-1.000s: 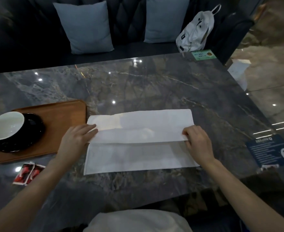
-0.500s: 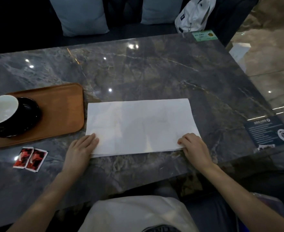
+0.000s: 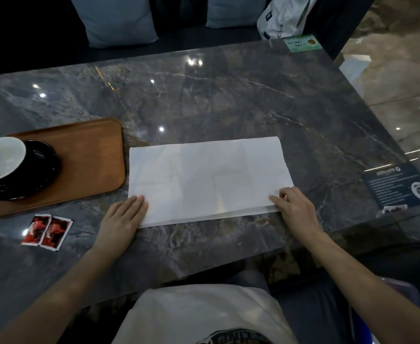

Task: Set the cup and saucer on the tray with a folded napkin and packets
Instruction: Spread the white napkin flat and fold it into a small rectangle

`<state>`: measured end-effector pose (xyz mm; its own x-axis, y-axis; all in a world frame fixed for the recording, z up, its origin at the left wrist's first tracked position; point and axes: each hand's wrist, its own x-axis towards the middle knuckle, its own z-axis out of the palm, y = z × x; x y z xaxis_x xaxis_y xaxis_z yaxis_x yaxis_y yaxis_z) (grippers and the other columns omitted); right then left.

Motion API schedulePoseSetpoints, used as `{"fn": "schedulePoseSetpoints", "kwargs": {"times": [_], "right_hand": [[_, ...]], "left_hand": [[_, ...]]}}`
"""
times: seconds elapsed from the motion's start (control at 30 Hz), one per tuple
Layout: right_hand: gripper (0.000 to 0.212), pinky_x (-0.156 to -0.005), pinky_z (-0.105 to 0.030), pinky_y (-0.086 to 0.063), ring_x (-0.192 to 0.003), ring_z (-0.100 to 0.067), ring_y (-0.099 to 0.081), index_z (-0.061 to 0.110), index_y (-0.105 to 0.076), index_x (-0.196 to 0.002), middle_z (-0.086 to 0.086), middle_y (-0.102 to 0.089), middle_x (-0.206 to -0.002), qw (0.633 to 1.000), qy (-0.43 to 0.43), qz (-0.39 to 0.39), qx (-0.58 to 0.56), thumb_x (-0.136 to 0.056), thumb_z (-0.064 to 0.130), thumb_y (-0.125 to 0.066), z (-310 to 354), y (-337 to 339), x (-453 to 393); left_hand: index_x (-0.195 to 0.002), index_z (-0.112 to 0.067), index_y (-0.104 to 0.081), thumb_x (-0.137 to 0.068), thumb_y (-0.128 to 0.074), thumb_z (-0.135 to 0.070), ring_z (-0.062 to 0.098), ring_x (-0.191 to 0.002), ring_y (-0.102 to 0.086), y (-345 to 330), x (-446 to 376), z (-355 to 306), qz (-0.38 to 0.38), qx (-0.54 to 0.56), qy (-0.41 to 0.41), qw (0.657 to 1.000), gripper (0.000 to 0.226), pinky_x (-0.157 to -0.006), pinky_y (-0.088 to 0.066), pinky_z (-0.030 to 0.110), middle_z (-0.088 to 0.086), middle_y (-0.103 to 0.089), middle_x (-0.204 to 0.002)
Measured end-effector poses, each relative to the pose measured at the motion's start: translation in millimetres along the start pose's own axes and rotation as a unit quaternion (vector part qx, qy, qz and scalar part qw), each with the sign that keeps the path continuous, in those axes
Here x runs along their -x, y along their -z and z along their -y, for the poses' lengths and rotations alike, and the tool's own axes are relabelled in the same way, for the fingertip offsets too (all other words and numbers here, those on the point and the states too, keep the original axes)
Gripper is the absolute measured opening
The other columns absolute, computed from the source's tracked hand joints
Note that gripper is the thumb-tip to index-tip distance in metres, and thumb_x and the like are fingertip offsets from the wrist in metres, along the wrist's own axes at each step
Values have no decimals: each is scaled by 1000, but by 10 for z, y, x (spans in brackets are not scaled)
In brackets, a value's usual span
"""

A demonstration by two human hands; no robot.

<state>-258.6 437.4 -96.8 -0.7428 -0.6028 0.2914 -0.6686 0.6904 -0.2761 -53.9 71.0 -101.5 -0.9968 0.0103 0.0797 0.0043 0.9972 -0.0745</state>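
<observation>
Since a second ago we've brought the far half of the napkin down over the near half; it now lies as one long double-layer rectangle on the marble counter, just right of the wooden tray.

Left hand lies flat on the near-left corner, fingers pressed together. Right hand holds down the near-right corner, fingers curled onto the edge; we can't tell if they pinch the layers or just press.

Cup and black saucer already sit at the tray's left end. Two red packets lie on the counter in front of the tray, apart from it.

Handling, our guess: the napkin is thin paper, light, limp, tears easily and slides on the glossy stone. Best held at the corners or the fold edge, with one hand pinning while the other folds. The cup looks ceramic, so fragile.
</observation>
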Motion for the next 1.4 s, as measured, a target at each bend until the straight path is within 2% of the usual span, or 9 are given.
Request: {"fn": "schedulePoseSetpoints", "kwargs": {"times": [0.13,0.33,0.57,0.73,0.93,1.07,1.17,1.23,1.4], "right_hand": [[4,-59,-30,-45,-72,-14,-37,0,-60,-76,-15,-57,-73,999,-41,6,-31,-77,2,-64,43,13,-72],[26,-57,-30,-46,-75,-20,-38,7,-70,-86,-13,-62,-73,985,133,-5,108,-76,7,-46,-109,37,-14],[38,-56,-31,-49,-73,-24,-45,7,-69,-99,-12,-62,-75,977,129,57,161,-75,6,-40,-233,143,31],[48,-67,-33,-52,-77,-29,-60,5,-65,-111,-12,-65,-87,982,66,124,129,-77,23,-36,-188,232,84],[38,-72,-37,-51,-77,-30,-63,4,-68,-93,-11,-67,-85,989,-17,135,62,-85,22,-36,77,228,-122],[28,-76,-39,-52,-86,-33,-64,3,-66,-102,-15,-69,-94,991,-32,130,30,-84,13,-47,367,93,-358],[40,-100,-42,-41,-118,-34,-52,5,-50,-130,-17,-57,-129,986,-58,157,-18,-91,13,-46,650,-65,-528],[49,-114,-39,-21,-139,-26,-28,11,-27,-144,-10,-32,-151,980,-62,189,-26,-97,22,-35,810,-153,-653],[56,-116,-34,7,-145,-15,6,18,0,-148,-1,3,-159,967,-49,250,-2,-99,35,-22,954,-371,-963]], "left_hand": [[-109,3,-62,-78,-38,-7,36,-99,-65,32,-3,-18,26,0,10,1000,41,-89,-34,38,23,-65,-113],[-112,4,-59,-75,-37,-5,36,-101,-65,68,-9,-8,63,-7,15,998,44,-91,-32,38,24,-64,-115],[-123,1,-46,-73,-32,-10,34,-109,-60,130,22,69,74,-36,-18,996,53,-111,-12,35,21,-60,-123],[-116,4,-58,-73,-34,-30,35,-106,-62,225,-23,3,113,-45,-12,992,60,-99,-24,40,23,-61,-120],[-101,-1,-64,-81,-33,-33,32,-100,-63,337,-304,-313,119,13,29,992,49,-86,-36,41,19,-66,-110],[-119,-4,-57,-86,-27,-35,34,-114,-57,312,-616,-636,105,85,37,990,55,-94,-45,43,19,-58,-127],[-142,-12,-29,-86,-8,-44,27,-139,-27,272,-876,-826,123,115,46,985,68,-112,-22,43,10,-26,-152],[-146,-14,-15,-83,2,-48,23,-143,-12,213,-1055,-883,129,116,60,983,74,-115,-11,42,6,-11,-156],[-146,-17,2,-78,11,-53,20,-144,5,50,-1424,-839,147,122,103,976,77,-115,2,40,4,5,-157]]}}
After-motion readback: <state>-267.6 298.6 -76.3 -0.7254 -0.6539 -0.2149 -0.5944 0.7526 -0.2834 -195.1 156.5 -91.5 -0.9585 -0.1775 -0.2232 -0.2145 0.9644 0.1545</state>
